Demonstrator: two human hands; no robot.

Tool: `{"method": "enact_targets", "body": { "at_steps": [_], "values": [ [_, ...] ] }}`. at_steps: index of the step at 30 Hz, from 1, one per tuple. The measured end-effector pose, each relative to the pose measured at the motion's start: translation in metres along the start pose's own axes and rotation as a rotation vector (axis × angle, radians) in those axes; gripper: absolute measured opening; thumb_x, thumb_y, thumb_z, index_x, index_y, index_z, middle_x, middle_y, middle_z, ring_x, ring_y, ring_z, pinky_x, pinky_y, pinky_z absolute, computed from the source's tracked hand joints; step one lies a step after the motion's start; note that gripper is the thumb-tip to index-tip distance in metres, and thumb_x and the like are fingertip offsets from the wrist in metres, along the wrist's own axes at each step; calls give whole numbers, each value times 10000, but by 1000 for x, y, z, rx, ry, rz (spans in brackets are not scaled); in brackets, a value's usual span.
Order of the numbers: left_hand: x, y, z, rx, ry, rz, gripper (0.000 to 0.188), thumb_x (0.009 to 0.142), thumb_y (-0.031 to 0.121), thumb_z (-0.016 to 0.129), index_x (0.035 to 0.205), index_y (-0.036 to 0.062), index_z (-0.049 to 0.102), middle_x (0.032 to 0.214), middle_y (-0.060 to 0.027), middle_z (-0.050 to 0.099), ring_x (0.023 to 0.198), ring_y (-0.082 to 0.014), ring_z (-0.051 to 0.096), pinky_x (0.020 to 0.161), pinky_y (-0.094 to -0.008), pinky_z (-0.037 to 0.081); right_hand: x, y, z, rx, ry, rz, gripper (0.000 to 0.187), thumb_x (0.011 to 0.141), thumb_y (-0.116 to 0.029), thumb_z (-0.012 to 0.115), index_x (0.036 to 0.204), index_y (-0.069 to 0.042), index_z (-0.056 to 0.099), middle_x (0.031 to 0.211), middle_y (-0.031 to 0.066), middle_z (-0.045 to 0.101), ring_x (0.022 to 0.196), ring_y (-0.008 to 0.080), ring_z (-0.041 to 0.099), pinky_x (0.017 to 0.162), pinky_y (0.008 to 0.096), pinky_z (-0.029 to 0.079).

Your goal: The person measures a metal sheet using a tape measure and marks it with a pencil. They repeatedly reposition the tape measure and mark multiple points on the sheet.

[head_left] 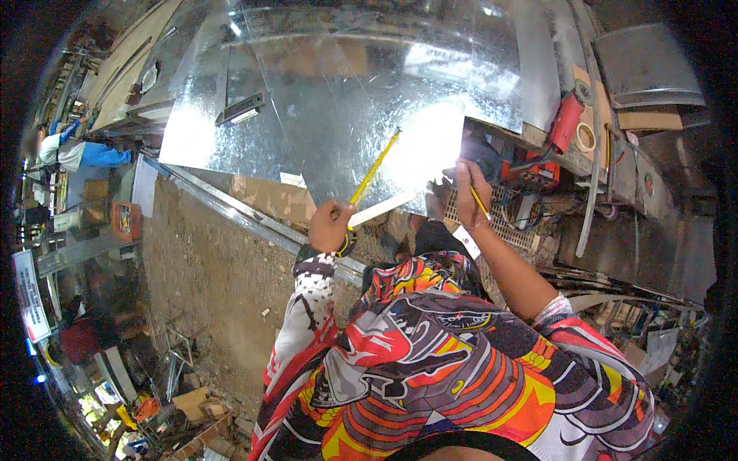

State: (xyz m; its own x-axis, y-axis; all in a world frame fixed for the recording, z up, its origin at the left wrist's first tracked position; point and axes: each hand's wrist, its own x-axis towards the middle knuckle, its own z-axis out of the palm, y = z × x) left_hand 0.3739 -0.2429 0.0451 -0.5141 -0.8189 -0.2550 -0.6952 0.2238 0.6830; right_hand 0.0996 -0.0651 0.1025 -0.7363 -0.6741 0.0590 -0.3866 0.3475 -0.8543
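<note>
A shiny sheet of metal [307,100] covers the work surface in front of me. At its near edge my left hand [330,226] is closed on a yellow tape measure [375,165], whose blade runs out across the metal, away from me and to the right. Beside that hand a narrow white strip [382,208] lies along the edge. My right hand [473,190] is closed around a thin yellow pencil [479,201], at the sheet's near right corner. A try square [241,109] with a dark stock rests on the left part of the metal.
To the right are a red angle grinder [566,123], a tape roll [585,138] and a red machine [538,174]. A long metal rail [238,211] runs along the near left edge. Another person [77,152] is at the far left. Scrap [192,403] lies on the ground, lower left.
</note>
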Motion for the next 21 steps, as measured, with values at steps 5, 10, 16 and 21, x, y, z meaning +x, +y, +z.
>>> {"method": "enact_targets", "body": {
  "at_steps": [5, 10, 16, 21],
  "values": [
    [-32, -33, -16, -154, 27, -68, 497, 916, 403, 713, 1160, 2, 550, 915, -143, 626, 797, -228, 613, 706, -373, 490, -17, 65, 4, 16, 101, 66, 378, 1036, -367, 517, 1092, -33, 685, 978, 139, 702, 862, 259, 670, 767, 392, 512],
    [-50, -17, -9, -295, 176, -111, 616, 946, 422, 685, 1306, -26, 465, 1043, -157, 609, 874, -210, 597, 770, -345, 490, -50, 45, 1, 13, 156, 43, 314, 1016, -287, 562, 1078, -6, 687, 978, 186, 716, 867, 315, 695, 815, 387, 531],
    [-32, -5, 6, -391, 138, -183, 584, 912, 416, 709, 1258, -11, 512, 952, -135, 615, 806, -236, 583, 742, -391, 470, -17, 6, -21, -59, 205, -121, 213, 965, -176, 630, 1104, -21, 672, 1036, 191, 684, 1001, 357, 647, 902, 412, 505],
    [6, 72, 12, -88, 43, -151, 589, 865, 424, 739, 1246, 23, 537, 900, -136, 617, 774, -286, 581, 736, -433, 460, 17, 64, -74, -396, 384, 125, 253, 993, -222, 579, 1141, -33, 657, 1016, 198, 673, 973, 378, 615, 873, 471, 472]
  ]
}}
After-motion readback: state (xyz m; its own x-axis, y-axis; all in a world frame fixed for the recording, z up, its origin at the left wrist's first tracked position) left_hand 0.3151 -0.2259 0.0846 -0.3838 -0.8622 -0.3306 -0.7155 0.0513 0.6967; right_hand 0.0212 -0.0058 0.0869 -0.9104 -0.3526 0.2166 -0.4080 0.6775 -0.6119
